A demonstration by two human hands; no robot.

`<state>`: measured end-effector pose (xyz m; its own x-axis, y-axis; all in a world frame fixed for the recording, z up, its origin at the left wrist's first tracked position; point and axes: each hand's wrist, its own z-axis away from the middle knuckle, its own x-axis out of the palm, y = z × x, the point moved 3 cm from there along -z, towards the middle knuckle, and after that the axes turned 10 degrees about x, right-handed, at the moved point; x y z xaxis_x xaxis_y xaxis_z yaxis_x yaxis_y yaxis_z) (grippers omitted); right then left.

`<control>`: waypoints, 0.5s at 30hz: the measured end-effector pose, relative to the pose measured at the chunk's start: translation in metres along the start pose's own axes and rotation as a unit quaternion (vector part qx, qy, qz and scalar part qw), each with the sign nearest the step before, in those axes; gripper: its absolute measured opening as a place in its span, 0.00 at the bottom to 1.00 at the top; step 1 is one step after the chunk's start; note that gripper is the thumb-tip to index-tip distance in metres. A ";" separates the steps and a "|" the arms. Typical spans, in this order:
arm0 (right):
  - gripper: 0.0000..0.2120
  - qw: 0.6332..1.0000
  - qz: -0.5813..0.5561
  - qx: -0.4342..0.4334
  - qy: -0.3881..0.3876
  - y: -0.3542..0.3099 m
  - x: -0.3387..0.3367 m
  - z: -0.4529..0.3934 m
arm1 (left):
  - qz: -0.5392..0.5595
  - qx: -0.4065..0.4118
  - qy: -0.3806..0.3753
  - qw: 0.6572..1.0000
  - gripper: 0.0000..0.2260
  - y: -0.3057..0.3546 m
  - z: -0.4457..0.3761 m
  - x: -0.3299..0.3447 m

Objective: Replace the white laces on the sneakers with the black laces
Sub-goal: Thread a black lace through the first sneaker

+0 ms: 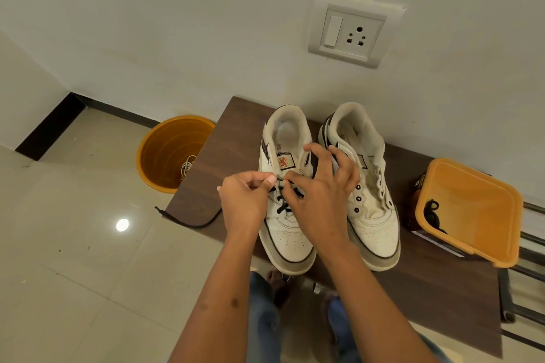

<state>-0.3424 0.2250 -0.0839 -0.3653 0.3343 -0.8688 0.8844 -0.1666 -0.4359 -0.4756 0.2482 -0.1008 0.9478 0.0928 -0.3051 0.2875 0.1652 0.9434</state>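
Hands meet over the left sneaker (285, 200) on the dark wooden shelf (206, 174): the left hand (246, 200) pinches the black lace (284, 199) between thumb and forefinger, and the right hand (321, 194) pinches it too, other fingers fanned out. Beside it the right sneaker (365, 186) stands unlaced, a second black lace (433, 212) lies in the orange container (472, 209), and a white lace (187, 168) sits in the orange bucket (174, 153).

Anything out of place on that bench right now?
One thing: the loose end of the black lace hangs off the bench's left edge. Both sneakers sit upright, and the right sneaker has no lace yet.
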 end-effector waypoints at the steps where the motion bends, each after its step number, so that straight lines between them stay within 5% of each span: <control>1: 0.03 1.000 0.008 -0.010 0.000 0.000 0.000 0.000 | 0.000 0.000 0.000 1.000 0.09 0.000 0.000 0.000; 11: 0.03 1.000 0.005 -0.007 -0.007 -0.003 0.002 0.003 | -0.079 0.029 -0.029 0.996 0.08 0.003 -0.002 -0.005; 15: 0.15 0.997 -0.057 0.046 -0.011 0.007 -0.023 0.019 | -0.146 0.085 -0.034 0.985 0.07 0.009 0.000 -0.003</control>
<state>-0.3334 0.1981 -0.0718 -0.4694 0.3362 -0.8165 0.8062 -0.2141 -0.5516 -0.4760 0.2496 -0.0911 0.8267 -0.0019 -0.5626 0.5626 0.0084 0.8267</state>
